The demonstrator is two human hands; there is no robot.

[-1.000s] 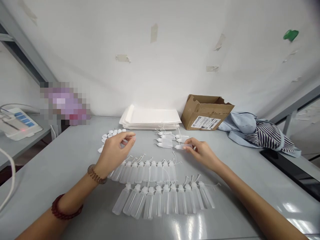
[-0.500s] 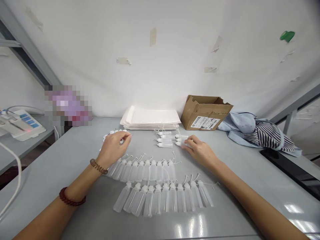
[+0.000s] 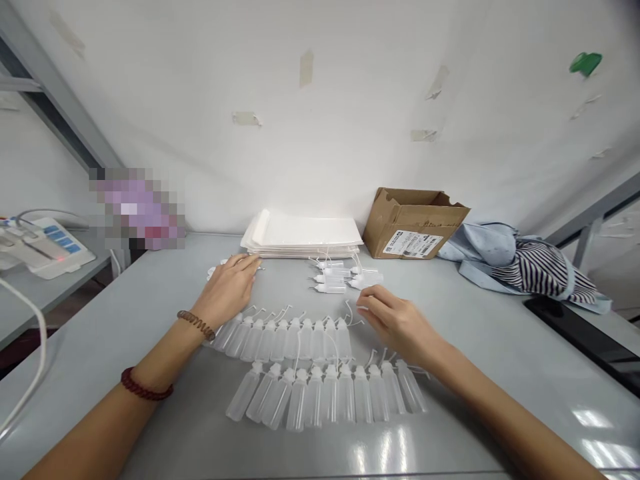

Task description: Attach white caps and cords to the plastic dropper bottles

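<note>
My left hand (image 3: pixel 229 285) reaches over a small group of white caps (image 3: pixel 212 272) at the left, its fingers stretched out and mostly covering them. A thin tip pokes out beside its fingertips. My right hand (image 3: pixel 395 319) hovers with fingers curled and closed; whatever they may hold is hidden. It is near a small cluster of clear bottles with needle tips (image 3: pixel 330 288) lying on their sides. In front of my hands, two rows of translucent squeeze bottles with thin tethered caps lie side by side: a back row (image 3: pixel 294 340) and a front row (image 3: pixel 330 397).
Against the wall lies a stack of white padded envelopes (image 3: pixel 307 233). Right of it stands an open cardboard box (image 3: pixel 417 227), then a bundle of blue and striped cloth (image 3: pixel 530 267) and a black phone-like slab (image 3: pixel 580 340). A white device (image 3: pixel 57 247) sits on the left shelf.
My right hand has drawn back toward me from the needle-tip bottles. My left hand has gone from a pinch to stretched fingers over the caps.
</note>
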